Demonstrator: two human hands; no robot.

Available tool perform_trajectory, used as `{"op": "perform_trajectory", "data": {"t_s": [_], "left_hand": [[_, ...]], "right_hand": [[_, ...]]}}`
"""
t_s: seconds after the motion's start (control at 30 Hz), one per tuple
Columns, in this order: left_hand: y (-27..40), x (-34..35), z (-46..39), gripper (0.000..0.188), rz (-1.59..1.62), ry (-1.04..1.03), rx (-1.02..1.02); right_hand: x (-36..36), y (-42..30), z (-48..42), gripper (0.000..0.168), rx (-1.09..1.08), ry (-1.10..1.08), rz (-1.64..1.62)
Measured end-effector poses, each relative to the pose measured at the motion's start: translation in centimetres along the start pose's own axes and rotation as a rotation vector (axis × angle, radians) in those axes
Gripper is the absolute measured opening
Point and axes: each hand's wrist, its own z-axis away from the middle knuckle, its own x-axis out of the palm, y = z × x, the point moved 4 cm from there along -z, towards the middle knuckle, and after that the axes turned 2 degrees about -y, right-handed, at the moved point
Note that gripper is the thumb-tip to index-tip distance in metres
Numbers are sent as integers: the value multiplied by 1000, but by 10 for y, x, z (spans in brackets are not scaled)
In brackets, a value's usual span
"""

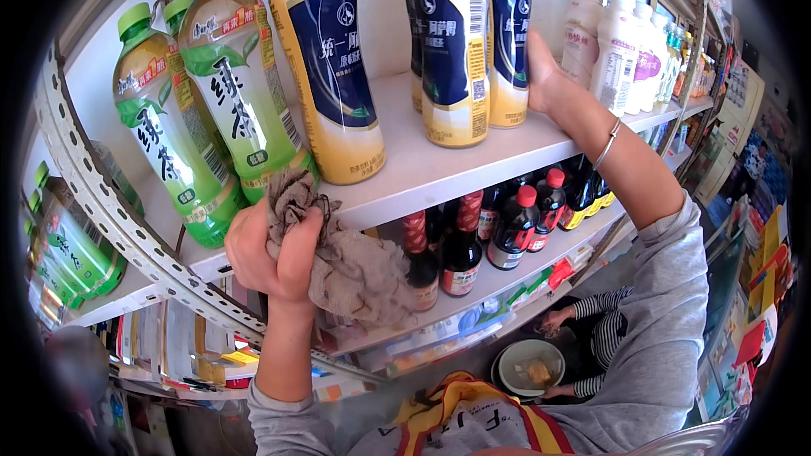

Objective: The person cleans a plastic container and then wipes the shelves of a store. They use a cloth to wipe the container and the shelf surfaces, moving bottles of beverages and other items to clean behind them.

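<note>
My left hand (279,253) grips a crumpled, stained grey cloth (361,272) that hangs past the shelf's front edge. Just behind that fist stand green tea bottles (234,88) with light green caps. A yellow milk tea bottle (329,69) with a dark blue label is upright to their right. Across a gap on the white shelf (405,171) is another yellow milk tea bottle (448,50), with others close around it. My right hand (542,69) is against the right side of the rearmost yellow bottle (512,44); its fingers are hidden behind that bottle.
White plastic drink bottles (611,50) line the shelf to the right. Dark sauce bottles (513,228) fill the shelf below. A perforated metal upright (114,190) curves by on the left. Below, another person in striped sleeves (608,329) has a hand at a bucket (531,364).
</note>
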Motion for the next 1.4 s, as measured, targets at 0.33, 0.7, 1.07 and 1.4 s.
{"op": "perform_trajectory", "data": {"t_s": [0.33, 0.7, 1.07, 1.4], "left_hand": [[-1, -1, 1, 32, -13, -44, -4], [-1, -13, -5, 24, 60, -275, -69], [135, 23, -54, 48, 600, -705, 55], [68, 21, -33, 47, 396, -437, 28]], "right_hand": [[12, 29, -12, 60, 39, 151, 272], [-46, -19, 4, 49, -297, 452, 762], [2, 72, 229, 73, -457, -444, 867], [-20, -66, 148, 49, -1035, 231, 1293]]}}
